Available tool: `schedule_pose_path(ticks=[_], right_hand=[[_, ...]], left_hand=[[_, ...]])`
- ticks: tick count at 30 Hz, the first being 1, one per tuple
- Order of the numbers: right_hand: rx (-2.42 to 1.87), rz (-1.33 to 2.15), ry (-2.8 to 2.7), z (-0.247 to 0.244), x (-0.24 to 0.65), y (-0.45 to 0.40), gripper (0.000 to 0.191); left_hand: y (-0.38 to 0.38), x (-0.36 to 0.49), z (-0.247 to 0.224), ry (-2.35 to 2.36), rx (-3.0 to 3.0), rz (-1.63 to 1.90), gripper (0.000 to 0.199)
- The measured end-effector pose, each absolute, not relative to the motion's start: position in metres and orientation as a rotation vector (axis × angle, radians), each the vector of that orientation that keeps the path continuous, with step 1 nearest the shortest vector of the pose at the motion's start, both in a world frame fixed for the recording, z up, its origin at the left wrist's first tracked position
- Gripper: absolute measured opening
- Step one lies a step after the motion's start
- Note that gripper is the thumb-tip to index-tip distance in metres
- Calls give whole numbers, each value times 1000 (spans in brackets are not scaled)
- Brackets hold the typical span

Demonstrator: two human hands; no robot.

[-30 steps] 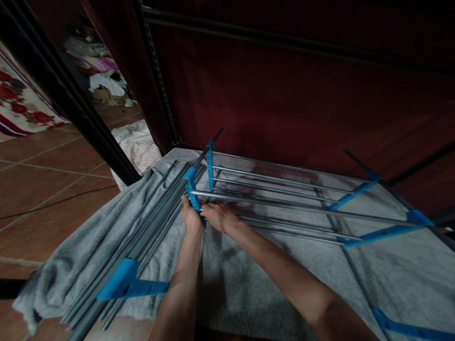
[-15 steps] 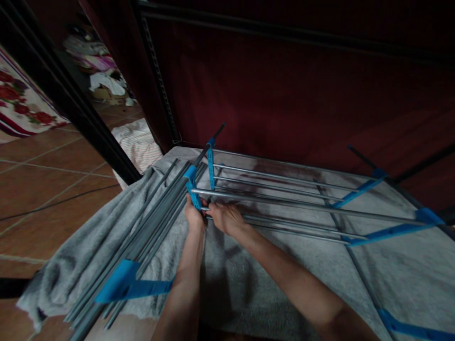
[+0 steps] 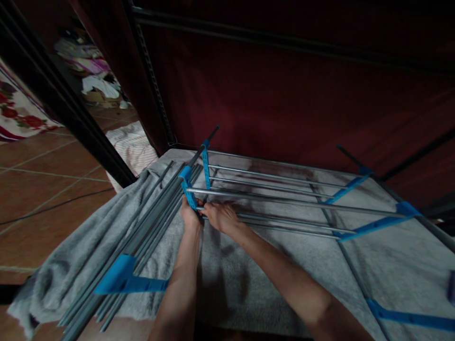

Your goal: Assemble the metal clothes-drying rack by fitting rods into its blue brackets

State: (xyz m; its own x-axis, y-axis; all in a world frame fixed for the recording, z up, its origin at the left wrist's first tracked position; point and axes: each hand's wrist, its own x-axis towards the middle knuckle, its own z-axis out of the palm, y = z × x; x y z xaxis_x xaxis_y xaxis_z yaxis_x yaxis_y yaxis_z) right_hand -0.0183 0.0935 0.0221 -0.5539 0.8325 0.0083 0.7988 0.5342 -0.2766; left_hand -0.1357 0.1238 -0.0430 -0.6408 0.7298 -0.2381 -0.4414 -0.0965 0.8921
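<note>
Looking down past my forearms, I find a blue bracket (image 3: 122, 279) nearest me, lying over a bundle of grey tubes (image 3: 142, 239) at the left, and another blue arm (image 3: 412, 320) at the lower right edge. Under them spreads a grey blanket (image 3: 256, 296). Beyond the bundle's near part, my left hand (image 3: 191, 217) is closed around the lower end of the front left bracket (image 3: 191, 199), its fingers partly hidden. My right hand (image 3: 221, 217) is just beside it, thumb and fingers pinched on a thin rod (image 3: 200, 208) near that bracket; I cannot tell whether the rod is seated. A thicker rod (image 3: 295, 202) runs above my right hand to the front right bracket (image 3: 378, 226). Farther back, the rear left bracket (image 3: 206, 168) and rear right bracket (image 3: 348, 187) are spanned by more rods (image 3: 270, 175). Behind stands a dark red panel (image 3: 284, 109); off left, on the tiled floor (image 3: 42, 199), lie a striped cloth (image 3: 133, 144) and, farthest, a heap of clothes (image 3: 85, 61).
</note>
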Motion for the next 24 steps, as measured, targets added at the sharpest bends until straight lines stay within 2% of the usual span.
schedule_pose_path(ticks=[7,10,14,20,24], right_hand=[[-1118,61,-2494,30,3,55,28],[-991,-115,-2405,50,14,37,31],[-1132,-300,-2217,84,21,44,33],[-1234,-371,-2347,97,23,75,25],[-1250,-423,-2366,96,23,79,25]], left_hand=[[113,-143,-10,1367,383,2079,37],[102,-140,16,1283,591,2171,30],[93,-131,37,1039,814,2203,21],[90,-138,36,1094,1065,2027,26],[91,-145,29,1262,1226,1947,38]])
